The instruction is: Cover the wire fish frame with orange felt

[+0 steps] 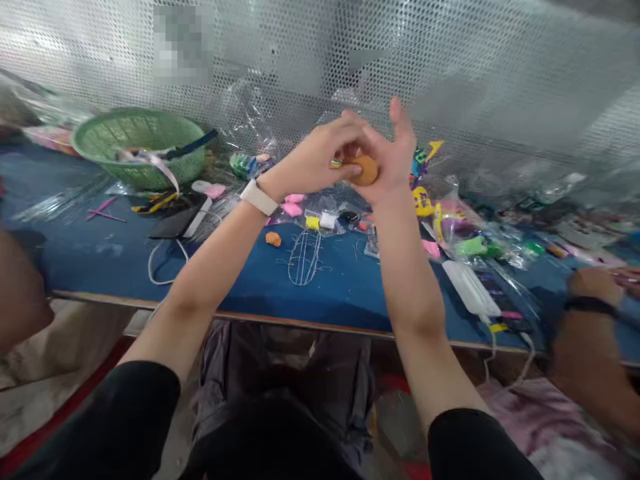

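A round, flattened piece of orange clay [367, 171] lies against the palm of my right hand [393, 160], raised above the table. That hand is open, its thumb stretched upward and its other fingers partly hidden behind the left. My left hand [320, 153], with a pale band on the wrist, presses its thumb on the clay's near side, fingers curled over it. A small multicoloured bit shows at the left fingers. Below, on the blue table [345, 287], are a smaller orange clay lump [273, 239] and an oval frame of thin wire [305, 259].
A green basket [140, 120] stands at the back left, near a dark phone [175, 220]. Clay packets [320, 221] and clear plastic bags lie along the back. A white power bank [470, 290] with cables is at right. Other people's arms rest at both sides.
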`<move>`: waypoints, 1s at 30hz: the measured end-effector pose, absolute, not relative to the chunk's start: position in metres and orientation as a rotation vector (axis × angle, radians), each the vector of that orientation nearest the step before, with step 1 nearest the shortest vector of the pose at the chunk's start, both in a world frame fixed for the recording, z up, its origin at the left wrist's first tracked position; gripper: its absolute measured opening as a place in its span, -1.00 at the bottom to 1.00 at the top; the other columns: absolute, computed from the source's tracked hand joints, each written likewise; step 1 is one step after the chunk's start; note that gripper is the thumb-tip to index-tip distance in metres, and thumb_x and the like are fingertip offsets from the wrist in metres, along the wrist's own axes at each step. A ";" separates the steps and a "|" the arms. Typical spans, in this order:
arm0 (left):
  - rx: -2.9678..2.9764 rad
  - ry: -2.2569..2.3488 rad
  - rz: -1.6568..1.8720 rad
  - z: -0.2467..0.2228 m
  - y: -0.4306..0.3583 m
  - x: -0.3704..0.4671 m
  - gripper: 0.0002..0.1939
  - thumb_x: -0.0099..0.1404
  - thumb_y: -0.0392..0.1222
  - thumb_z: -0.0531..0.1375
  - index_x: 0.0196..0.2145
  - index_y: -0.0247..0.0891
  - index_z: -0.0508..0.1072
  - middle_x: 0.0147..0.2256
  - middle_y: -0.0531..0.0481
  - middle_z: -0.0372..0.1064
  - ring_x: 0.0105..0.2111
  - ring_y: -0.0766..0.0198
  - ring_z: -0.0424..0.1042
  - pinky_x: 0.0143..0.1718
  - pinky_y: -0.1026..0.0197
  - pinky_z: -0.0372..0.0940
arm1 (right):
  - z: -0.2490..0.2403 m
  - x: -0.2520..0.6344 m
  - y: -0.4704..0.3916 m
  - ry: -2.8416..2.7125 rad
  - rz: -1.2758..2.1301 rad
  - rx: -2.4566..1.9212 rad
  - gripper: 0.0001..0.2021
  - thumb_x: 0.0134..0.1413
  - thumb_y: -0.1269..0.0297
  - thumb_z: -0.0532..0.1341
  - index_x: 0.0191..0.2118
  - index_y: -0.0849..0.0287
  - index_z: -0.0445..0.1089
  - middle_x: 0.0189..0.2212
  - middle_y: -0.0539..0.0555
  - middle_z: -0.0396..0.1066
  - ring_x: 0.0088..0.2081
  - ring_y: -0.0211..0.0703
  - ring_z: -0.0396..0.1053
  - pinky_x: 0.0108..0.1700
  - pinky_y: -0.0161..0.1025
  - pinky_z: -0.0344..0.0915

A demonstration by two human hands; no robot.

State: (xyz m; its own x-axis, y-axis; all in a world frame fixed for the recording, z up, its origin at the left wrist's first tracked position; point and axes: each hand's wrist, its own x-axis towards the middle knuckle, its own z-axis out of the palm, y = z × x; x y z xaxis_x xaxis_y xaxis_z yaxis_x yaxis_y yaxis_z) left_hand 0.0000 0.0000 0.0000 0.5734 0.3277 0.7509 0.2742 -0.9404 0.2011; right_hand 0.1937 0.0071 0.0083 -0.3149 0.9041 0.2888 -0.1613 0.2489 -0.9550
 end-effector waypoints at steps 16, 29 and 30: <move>1.966 0.713 1.340 0.004 0.024 -0.046 -0.72 0.36 0.09 0.58 -0.23 -0.15 0.73 -0.21 -0.10 0.73 -0.17 0.09 0.64 -0.03 -0.14 0.61 | -0.029 0.202 0.043 -1.845 0.551 -0.788 -0.10 -0.04 -0.81 0.42 0.00 -0.04 0.72 -0.13 0.19 0.76 0.04 0.32 0.76 0.02 0.27 0.75; 1.988 0.793 1.471 0.003 0.036 -0.047 -0.81 0.49 -0.33 0.52 -0.34 -0.25 0.79 -0.37 -0.06 0.67 -0.36 0.28 0.58 -0.25 0.10 0.51 | -0.039 0.187 0.044 -1.799 0.598 -0.843 -0.07 0.00 -0.86 0.36 0.00 -0.05 0.68 -0.13 0.17 0.74 -0.06 0.22 0.74 -0.03 0.23 0.75; 2.003 0.795 1.467 0.004 0.035 -0.047 -0.82 0.50 -0.34 0.52 -0.33 -0.27 0.79 -0.37 -0.05 0.67 -0.35 0.28 0.58 -0.24 0.10 0.50 | -0.039 0.186 0.044 -1.797 0.580 -0.847 -0.07 0.02 -0.87 0.33 0.00 -0.06 0.68 -0.13 0.18 0.74 -0.05 0.23 0.74 -0.03 0.23 0.74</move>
